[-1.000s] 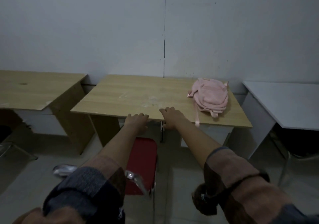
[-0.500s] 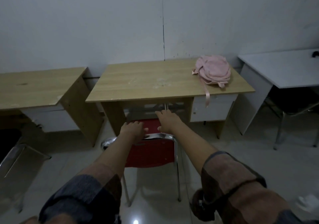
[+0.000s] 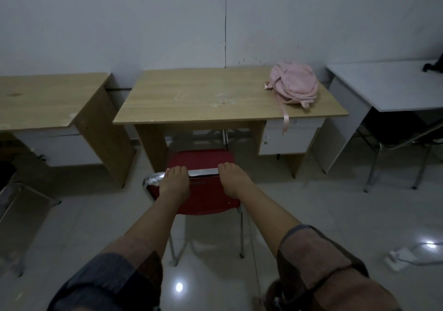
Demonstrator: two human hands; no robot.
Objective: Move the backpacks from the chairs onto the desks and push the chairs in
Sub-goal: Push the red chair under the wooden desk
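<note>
Since half a second before, chair (image 3: 203,186) and hands stood farther back from the tabletop (image 3: 215,99). Left hand (image 3: 174,186) and right hand (image 3: 231,181) gripped its chrome backrest top. Backpack (image 3: 293,86) lay near the tabletop's right edge, strap overhanging; open floor (image 3: 323,214) flanked the chair.

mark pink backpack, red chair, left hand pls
pink backpack (image 3: 293,85), head view, middle of its fabric body.
red chair (image 3: 203,196), head view, back of the red backrest.
left hand (image 3: 174,182), head view, back of the hand gripping the chrome top rail.
</note>
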